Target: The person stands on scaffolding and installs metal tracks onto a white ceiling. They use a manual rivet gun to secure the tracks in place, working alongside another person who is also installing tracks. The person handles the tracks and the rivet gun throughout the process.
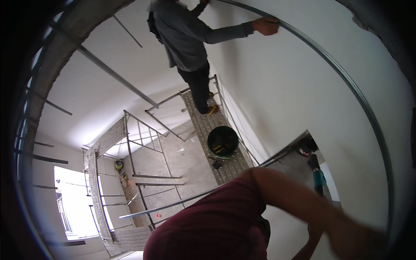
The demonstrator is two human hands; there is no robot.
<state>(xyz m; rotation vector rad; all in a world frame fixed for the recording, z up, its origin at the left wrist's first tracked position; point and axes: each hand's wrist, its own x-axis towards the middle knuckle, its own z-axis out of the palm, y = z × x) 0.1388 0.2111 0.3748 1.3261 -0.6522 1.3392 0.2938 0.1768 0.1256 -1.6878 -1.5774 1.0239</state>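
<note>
My left arm, in a maroon sleeve, bends at the elbow and crosses to the lower right. Its hand (357, 240) is dark and smeared by motion near the curved-looking metal channel (346, 80) along the white wall, so its fingers do not show. Below that forearm is my right hand (315, 234), partly covered, its fingers hidden. Above the forearm a teal and black power tool (320, 177) shows; whether my right hand holds it is hidden. At the top, a co-worker in a grey sweater (182, 39) raises a hand (265, 26) to the same channel.
The co-worker stands on a perforated scaffold plank (197, 119). A dark bucket (222, 141) sits on it, with a small black object (216, 164) nearby. More scaffold frames (138, 175) and planks (97, 195) stand left, near a bright window (76, 203). Metal bars (117, 78) project at upper left.
</note>
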